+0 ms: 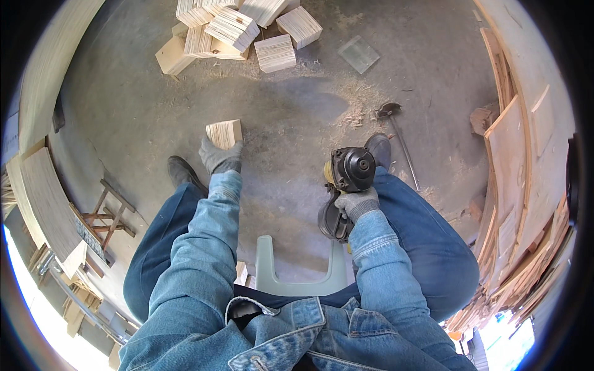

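Out in front of me, my left hand (218,156), in a grey glove, is closed on the near side of a small block of layered wood (224,133). The block's striped layers face upward. Beside my right knee, my right hand (359,204), also gloved, is wrapped round the handle of a black and yellow power tool that looks like a coil nail gun (352,169). Its round black cap points up, and a rounded black housing (334,216) sits at its near left. The tool's working end is hidden.
Layered wood blocks (232,28) lie heaped at the far side. A clear square plate (359,54), a hammer-like tool (402,142) and wood shavings (362,105) are on the floor. Boards (507,167) lean at the right. A small wooden stand (108,213) is at left.
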Tool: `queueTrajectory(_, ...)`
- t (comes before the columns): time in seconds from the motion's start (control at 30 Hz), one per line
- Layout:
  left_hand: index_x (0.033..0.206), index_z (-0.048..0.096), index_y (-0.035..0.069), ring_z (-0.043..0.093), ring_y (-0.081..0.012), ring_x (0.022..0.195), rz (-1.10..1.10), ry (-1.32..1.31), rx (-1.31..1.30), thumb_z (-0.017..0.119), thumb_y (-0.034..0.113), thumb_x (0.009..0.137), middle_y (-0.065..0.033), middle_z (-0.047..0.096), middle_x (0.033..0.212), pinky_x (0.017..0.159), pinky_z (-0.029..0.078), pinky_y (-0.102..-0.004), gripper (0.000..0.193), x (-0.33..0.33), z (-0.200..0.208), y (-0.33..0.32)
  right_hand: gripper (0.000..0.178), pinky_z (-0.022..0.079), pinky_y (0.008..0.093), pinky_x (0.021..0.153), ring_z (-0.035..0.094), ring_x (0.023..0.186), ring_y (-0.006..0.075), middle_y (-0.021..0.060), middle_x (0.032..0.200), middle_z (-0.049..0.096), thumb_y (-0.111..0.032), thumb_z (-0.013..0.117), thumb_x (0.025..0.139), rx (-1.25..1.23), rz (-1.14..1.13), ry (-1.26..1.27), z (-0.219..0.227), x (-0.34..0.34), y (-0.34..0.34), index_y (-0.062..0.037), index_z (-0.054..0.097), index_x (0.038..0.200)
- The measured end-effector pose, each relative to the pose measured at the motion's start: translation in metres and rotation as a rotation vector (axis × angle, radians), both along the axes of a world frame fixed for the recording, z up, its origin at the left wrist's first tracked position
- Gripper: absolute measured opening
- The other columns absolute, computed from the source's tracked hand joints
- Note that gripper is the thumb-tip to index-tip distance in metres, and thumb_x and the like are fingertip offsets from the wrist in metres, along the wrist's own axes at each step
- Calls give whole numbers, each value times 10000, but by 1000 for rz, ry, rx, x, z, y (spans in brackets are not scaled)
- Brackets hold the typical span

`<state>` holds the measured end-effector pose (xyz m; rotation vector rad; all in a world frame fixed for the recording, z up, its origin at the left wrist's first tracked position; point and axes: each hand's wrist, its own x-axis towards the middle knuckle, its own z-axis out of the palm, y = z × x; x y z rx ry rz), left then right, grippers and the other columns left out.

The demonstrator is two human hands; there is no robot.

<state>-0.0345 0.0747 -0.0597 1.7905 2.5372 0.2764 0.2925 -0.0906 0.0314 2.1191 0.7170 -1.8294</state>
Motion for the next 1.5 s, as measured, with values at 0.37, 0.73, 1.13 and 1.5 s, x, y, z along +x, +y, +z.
queueTrajectory(0.37,1280,507,84,551,-369,1154,-288,-433,-436,909,409,540,-196,570,1221,974,473,-491,902,193,38,-25,118,516,367,520,658,596,224,109,696,678,-39,672,752,28,-406,6,23,-2,7,-20,666,868)
queueTrajectory(0.73,1397,523,-13,636,-323,1153,-377,-956,-740,895,360,644,-216,622,1285,1027,517,-402,919,200,50,12,120,469,358,423,600,462,231,115,612,632,83,738,688,116,-785,-10,29,3,-3,33,648,750)
queueTrajectory(1.13,1269,630,47,648,-337,1063,766,-1730,-394,777,270,864,-149,670,1197,842,551,-533,485,54,-31,38,125,528,342,509,654,533,188,105,669,688,-9,715,702,11,-499,-26,33,0,13,13,680,820)
queueTrajectory(1.5,1330,633,76,650,-228,984,362,-1035,-638,728,311,924,-123,663,1227,665,578,-390,479,42,4,42,99,496,379,452,619,477,236,124,615,647,29,707,697,37,-537,-46,30,-5,10,21,651,779)
